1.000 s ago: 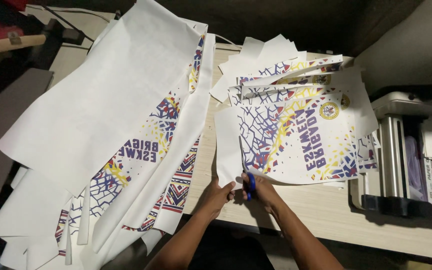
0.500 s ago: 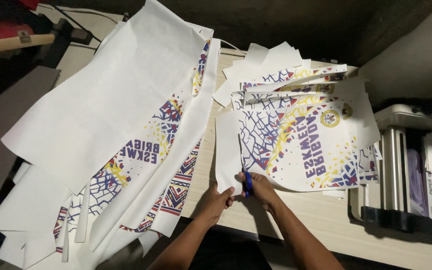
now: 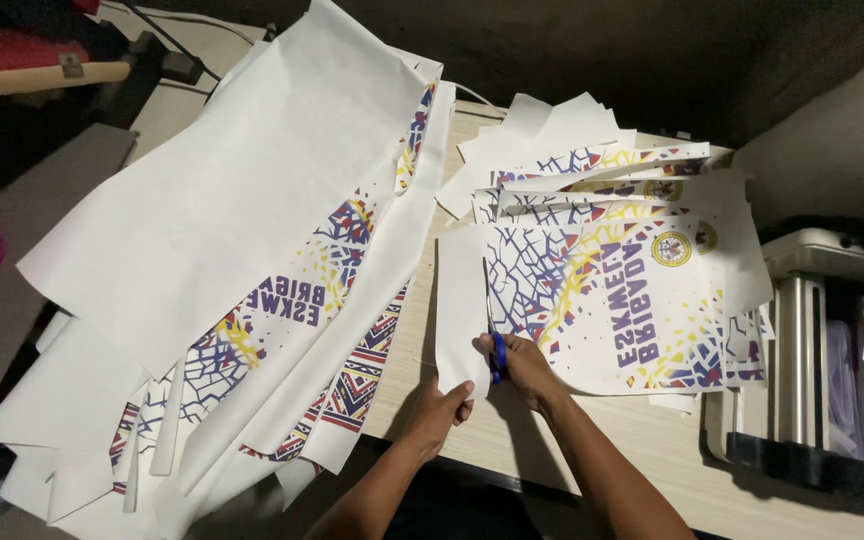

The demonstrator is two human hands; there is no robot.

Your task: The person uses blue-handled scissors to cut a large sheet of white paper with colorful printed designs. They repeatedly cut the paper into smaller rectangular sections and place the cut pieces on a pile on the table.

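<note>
Printed sheet [image 3: 632, 300]: a white print with a blue, red and yellow crackle pattern and a round emblem, lying topmost on the right-hand stack, near the front edge of the wooden counter [image 3: 512, 440]. Its unprinted left margin [image 3: 460, 320] now stands partly separated along the pattern's edge.

Scissors [image 3: 494, 340]: blue handles, blades pointing away from the person along the boundary between margin and pattern. Against the picture of a second ago, the blades reach slightly further up the sheet; the cut appears to have lengthened, which suggests the trimming of this margin is under way but not finished.

Right hand [image 3: 524, 365]: clenched through the scissor handles, gripping them.

Left hand [image 3: 437, 412]: fingers pinching the near corner of the loose margin, keeping it taut. It sits much where it did half a second ago.

Right-hand stack [image 3: 592, 170]: further prints of the same design, fanned out beyond the sheet, unmoved.

Left-hand pile [image 3: 232, 260]: large overlapping sheets, mostly blank side up, with patterned parts showing, overhanging the counter's near left edge; unchanged.

Far right: a grey machine with metal rollers [image 3: 802, 350], just beside the stack.
</note>
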